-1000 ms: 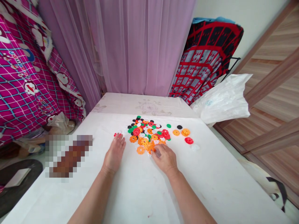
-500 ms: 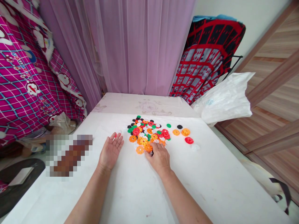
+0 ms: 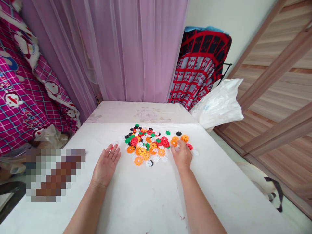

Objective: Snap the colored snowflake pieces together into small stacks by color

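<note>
My left hand (image 3: 105,165) rests palm up on the white tabletop, fingers stretched out, holding nothing. Beyond its fingertips lie a small red piece (image 3: 112,147) and a whitish one. My right hand (image 3: 181,156) is right of the pile, fingers curled and thumb beside an orange notched plastic disc (image 3: 174,140). What is in its fingers is hidden. Left of it spreads a mixed pile of flower-shaped plastic discs (image 3: 142,151) in orange, red, green, black and white. Past the right hand are another orange disc (image 3: 184,138), a partly covered red disc (image 3: 189,147) and a clear whitish disc (image 3: 195,152).
A green disc (image 3: 168,133) and a black disc (image 3: 178,133) lie apart behind the right hand. The white table (image 3: 136,201) has a floral cloth strip at its far end. A white plastic bag (image 3: 220,105) hangs by the right edge. A blurred patch (image 3: 56,175) covers the left side.
My right hand has moved right, from the front of the pile to the orange discs, uncovering a white and a black disc. The left hand stays palm up. The view has shifted slightly.
</note>
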### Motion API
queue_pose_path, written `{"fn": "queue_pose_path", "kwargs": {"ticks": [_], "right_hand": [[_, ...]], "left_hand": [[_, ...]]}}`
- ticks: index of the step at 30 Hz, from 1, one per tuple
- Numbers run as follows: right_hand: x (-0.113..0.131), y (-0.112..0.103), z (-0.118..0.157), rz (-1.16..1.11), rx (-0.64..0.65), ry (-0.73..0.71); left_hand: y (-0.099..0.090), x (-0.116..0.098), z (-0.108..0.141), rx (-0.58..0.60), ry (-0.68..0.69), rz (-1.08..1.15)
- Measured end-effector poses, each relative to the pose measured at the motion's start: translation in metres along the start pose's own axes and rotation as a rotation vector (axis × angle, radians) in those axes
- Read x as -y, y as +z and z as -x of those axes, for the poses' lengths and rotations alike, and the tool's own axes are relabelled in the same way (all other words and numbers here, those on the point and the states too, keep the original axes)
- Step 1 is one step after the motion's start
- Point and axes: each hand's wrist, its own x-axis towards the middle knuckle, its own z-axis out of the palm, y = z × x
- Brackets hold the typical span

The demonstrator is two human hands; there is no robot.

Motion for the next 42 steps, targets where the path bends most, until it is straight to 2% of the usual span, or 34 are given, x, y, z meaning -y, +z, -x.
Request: {"fn": "queue_pose_path", "kwargs": {"ticks": [3,6,11,13,15,18,22,25,31,37,42], "right_hand": [[-0.010,0.009,-0.015,-0.014,-0.035,0.058],[-0.011,0.016,-0.018,0.011,-0.020,0.051],[-0.009,0.014,-0.014,0.005,-0.061,-0.086],[-0.006,0.010,-0.017,0.024,-0.040,-0.160],[-0.004,0.007,-0.025,0.065,0.021,-0.245],[0.000,0.001,-0.043,0.163,0.181,-0.353],[0.002,-0.006,-0.067,0.290,0.428,-0.444],[0.004,-0.009,-0.081,0.358,0.542,-0.506],[0.010,-0.007,-0.100,0.397,0.655,-0.620],[0.005,-0.013,-0.110,0.325,0.667,-0.593],[0.007,-0.019,-0.110,0.324,0.692,-0.651]], "left_hand": [[0.001,-0.001,0.001,-0.010,-0.007,-0.006],[0.001,-0.001,0.001,-0.008,-0.004,-0.019],[0.002,0.000,0.000,-0.004,-0.006,-0.042],[0.003,-0.001,0.001,-0.007,-0.010,-0.047],[0.004,-0.001,0.002,-0.011,-0.008,-0.051],[0.004,-0.001,0.002,-0.010,-0.004,-0.054],[0.004,-0.001,0.002,-0.011,-0.010,-0.050],[0.004,0.000,0.001,-0.008,-0.009,-0.060],[0.003,0.000,0.001,0.007,0.000,-0.069],[0.001,0.001,-0.001,0.014,0.003,-0.070],[0.002,0.001,-0.001,0.009,0.003,-0.069]]}}
